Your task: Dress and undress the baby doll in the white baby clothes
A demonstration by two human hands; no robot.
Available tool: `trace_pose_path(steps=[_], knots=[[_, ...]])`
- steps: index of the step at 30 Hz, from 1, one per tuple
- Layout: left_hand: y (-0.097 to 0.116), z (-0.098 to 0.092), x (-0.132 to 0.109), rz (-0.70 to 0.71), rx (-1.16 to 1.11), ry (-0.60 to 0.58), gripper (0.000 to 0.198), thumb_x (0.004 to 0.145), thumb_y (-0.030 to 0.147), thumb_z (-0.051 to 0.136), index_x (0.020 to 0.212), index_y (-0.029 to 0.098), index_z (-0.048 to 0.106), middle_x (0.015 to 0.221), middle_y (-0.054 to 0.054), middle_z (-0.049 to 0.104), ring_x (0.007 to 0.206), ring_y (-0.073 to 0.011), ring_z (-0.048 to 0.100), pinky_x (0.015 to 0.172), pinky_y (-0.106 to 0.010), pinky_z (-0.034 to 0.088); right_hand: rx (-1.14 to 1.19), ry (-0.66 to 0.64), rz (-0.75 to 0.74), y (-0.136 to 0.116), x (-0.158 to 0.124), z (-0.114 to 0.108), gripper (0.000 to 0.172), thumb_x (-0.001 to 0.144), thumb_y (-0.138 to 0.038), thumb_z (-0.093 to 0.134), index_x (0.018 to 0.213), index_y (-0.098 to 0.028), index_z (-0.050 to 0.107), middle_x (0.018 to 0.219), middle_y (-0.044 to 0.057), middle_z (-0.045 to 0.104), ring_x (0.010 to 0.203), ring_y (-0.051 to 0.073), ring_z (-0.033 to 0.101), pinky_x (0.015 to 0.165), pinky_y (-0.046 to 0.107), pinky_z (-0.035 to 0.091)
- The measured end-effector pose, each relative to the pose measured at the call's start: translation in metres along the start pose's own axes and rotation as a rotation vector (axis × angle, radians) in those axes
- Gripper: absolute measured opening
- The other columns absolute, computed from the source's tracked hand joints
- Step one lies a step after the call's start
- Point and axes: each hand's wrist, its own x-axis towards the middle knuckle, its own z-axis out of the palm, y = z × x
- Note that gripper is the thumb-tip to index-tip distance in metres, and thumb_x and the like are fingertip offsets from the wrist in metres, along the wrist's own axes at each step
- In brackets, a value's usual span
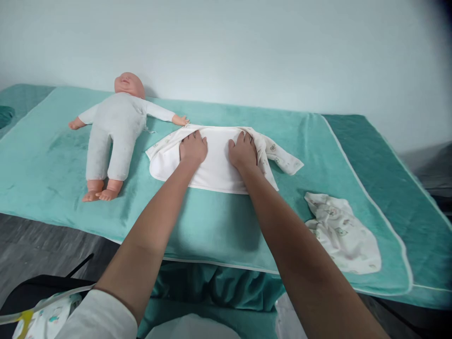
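A white baby shirt (218, 160) with a small print on its sleeves lies opened out on the green bed cover. My left hand (193, 147) rests on its left part, palm down, with the fingers against the folded-back front. On the other side, my right hand (243, 150) presses flat beside the right fold, thumb spread away from the fingers. Some fingertips are partly covered by the cloth. To the left a baby doll (117, 115) in a white body suit lies on its back, its outstretched hand close to the shirt's upper left corner.
A crumpled printed baby garment (342, 233) lies at the right, near the front edge of the green cover (226, 226). Behind the bed stands a pale wall (233, 52). At the lower left is a black chair or bag (31, 282) with printed cloth on it.
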Motion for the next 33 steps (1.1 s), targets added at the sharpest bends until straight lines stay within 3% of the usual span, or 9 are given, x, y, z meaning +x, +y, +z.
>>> trace_pose_path(steps=[6,11,16,21,28,31,33], knots=[[0.001,0.001,-0.003,0.008,0.002,0.039,0.057,0.107,0.035,0.034,0.154,0.008,0.050,0.152,-0.023,0.059,0.139,-0.0378,0.057,0.115,-0.050,0.047,-0.013,0.108,-0.071,-0.001,-0.006,0.001,0.061,0.104,-0.028,0.034,0.153,0.006,0.047,0.159,0.032,0.047,0.146,0.042,0.046,0.122,0.057,0.036],[0.001,0.006,-0.007,0.038,0.008,0.092,0.055,0.106,0.032,0.033,0.150,0.007,0.054,0.147,-0.024,0.063,0.136,-0.0381,0.059,0.112,-0.051,0.048,-0.087,0.144,-0.334,-0.003,-0.012,0.001,0.048,0.101,-0.015,0.032,0.131,-0.002,0.067,0.149,0.027,0.060,0.141,0.035,0.054,0.123,0.055,0.037],[0.000,0.010,-0.017,0.105,0.024,0.129,0.058,0.106,0.030,0.030,0.153,0.004,0.050,0.153,-0.022,0.059,0.143,-0.0348,0.053,0.119,-0.048,0.041,-0.088,0.056,-0.466,-0.004,-0.013,0.004,0.055,0.107,-0.028,0.033,0.148,-0.001,0.057,0.162,0.023,0.050,0.152,0.034,0.045,0.125,0.051,0.035],[0.000,0.008,-0.031,0.140,0.072,0.075,0.065,0.107,0.033,0.027,0.156,-0.007,0.044,0.164,-0.025,0.047,0.155,-0.0349,0.041,0.131,-0.048,0.026,-0.154,-0.023,-0.396,-0.006,-0.024,0.003,0.066,0.110,-0.039,0.029,0.161,0.001,0.039,0.172,0.023,0.033,0.161,0.034,0.030,0.132,0.054,0.022],[-0.003,0.005,-0.056,0.144,0.079,0.039,0.067,0.108,0.036,0.027,0.159,-0.005,0.040,0.171,-0.024,0.036,0.163,-0.0349,0.029,0.135,-0.051,0.017,-0.191,-0.064,-0.312,-0.011,-0.054,0.000,0.072,0.110,-0.046,0.032,0.164,0.001,0.034,0.173,0.027,0.025,0.164,0.039,0.024,0.132,0.054,0.022],[-0.008,0.001,-0.078,0.186,0.045,0.053,0.063,0.108,0.036,0.031,0.157,-0.003,0.043,0.170,-0.024,0.037,0.163,-0.0354,0.028,0.135,-0.053,0.017,-0.200,-0.048,-0.329,-0.011,-0.075,-0.002,0.073,0.109,-0.047,0.033,0.163,0.001,0.036,0.173,0.028,0.026,0.163,0.041,0.025,0.130,0.056,0.025],[-0.014,-0.003,-0.098,0.236,0.002,0.098,0.055,0.108,0.035,0.037,0.147,0.002,0.055,0.166,-0.023,0.045,0.160,-0.0352,0.033,0.133,-0.052,0.024,-0.199,-0.042,-0.386,-0.008,-0.093,-0.004,0.072,0.109,-0.047,0.035,0.162,0.002,0.037,0.172,0.028,0.028,0.162,0.040,0.026,0.130,0.055,0.026]])
